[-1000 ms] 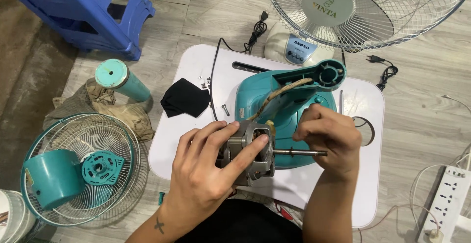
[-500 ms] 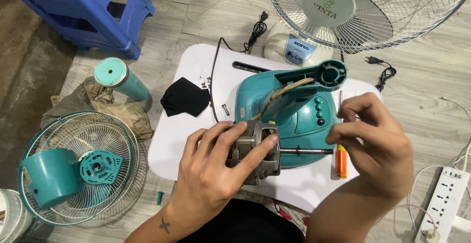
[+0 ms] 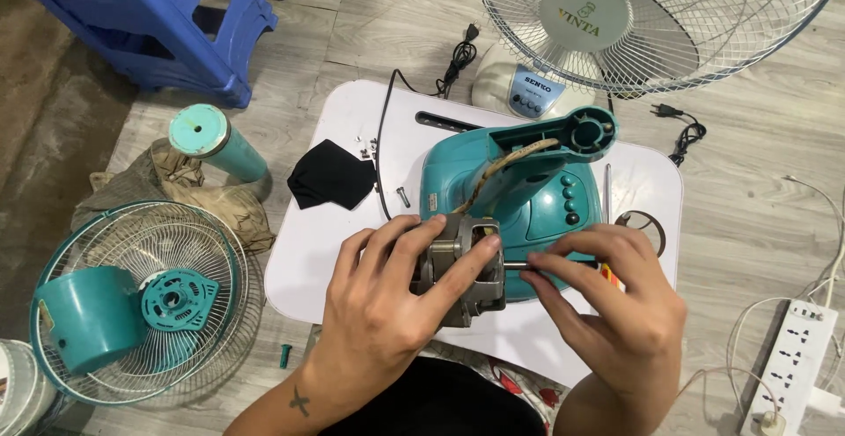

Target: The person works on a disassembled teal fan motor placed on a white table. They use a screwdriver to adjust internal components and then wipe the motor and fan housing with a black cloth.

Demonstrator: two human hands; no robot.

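Gripping the grey metal fan motor (image 3: 458, 269) at the white table's (image 3: 352, 251) front edge, the left hand (image 3: 387, 313) wraps it firmly. Half a second ago the right hand (image 3: 607, 304) hovered apart; now its fingertips pinch the motor's thin steel shaft (image 3: 518, 265), before the teal plastic fan base (image 3: 519, 190).
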